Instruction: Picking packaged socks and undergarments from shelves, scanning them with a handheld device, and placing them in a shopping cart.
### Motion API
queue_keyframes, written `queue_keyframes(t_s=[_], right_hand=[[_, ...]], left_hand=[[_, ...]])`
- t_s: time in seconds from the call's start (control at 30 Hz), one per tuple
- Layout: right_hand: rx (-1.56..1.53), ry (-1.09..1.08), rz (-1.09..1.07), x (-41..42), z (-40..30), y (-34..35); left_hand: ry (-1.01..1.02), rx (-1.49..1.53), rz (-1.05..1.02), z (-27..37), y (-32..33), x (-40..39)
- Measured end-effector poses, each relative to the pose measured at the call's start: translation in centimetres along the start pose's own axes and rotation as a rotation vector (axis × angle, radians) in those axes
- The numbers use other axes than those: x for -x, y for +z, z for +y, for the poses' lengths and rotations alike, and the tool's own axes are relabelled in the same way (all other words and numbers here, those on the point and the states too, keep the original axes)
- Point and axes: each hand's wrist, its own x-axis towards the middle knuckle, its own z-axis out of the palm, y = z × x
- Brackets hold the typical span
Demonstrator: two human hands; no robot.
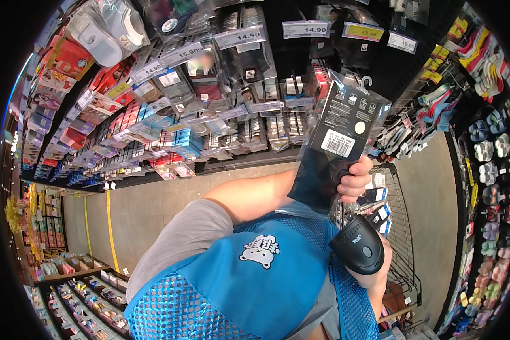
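My left hand (355, 180) grips the right edge of a flat black hook-hung package (323, 165) in a clear plastic sleeve. Its printed back faces me, with a white barcode label (338, 143), a pale round sticker (360, 127) and a plastic hook (366, 83) on top. The left forearm passes behind the package. Just below, my right hand (372, 272) is closed around a black handheld barcode scanner (357, 246), which hides most of its fingers. A gap separates scanner and barcode label.
Racks of packaged socks and underwear (208, 89) with price tags run ahead and leftward. A wire shopping cart (408, 255) holding packages stands close on my right. Beyond it is a slipper display (493, 178). Low bins (80, 301) stand lower left, past the tiled floor (148, 208).
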Motion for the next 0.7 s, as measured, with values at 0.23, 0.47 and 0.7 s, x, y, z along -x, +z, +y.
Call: queue_keyframes(t_s=[0.23,0.47,0.7], right_hand=[[0.041,-0.053,-0.115,-1.2,1.2,-0.5],[0.061,-0.113,-0.040,-2.1,1.3,-0.1],[-0.015,-0.037,-0.015,-1.5,2.0,0.0]], left_hand=[[0.142,-0.057,0.363,1.1,2.4,1.1],[0.166,0.076,0.389,1.2,0.0,3.2],[0.145,0.083,0.331,1.0,0.6,2.0]])
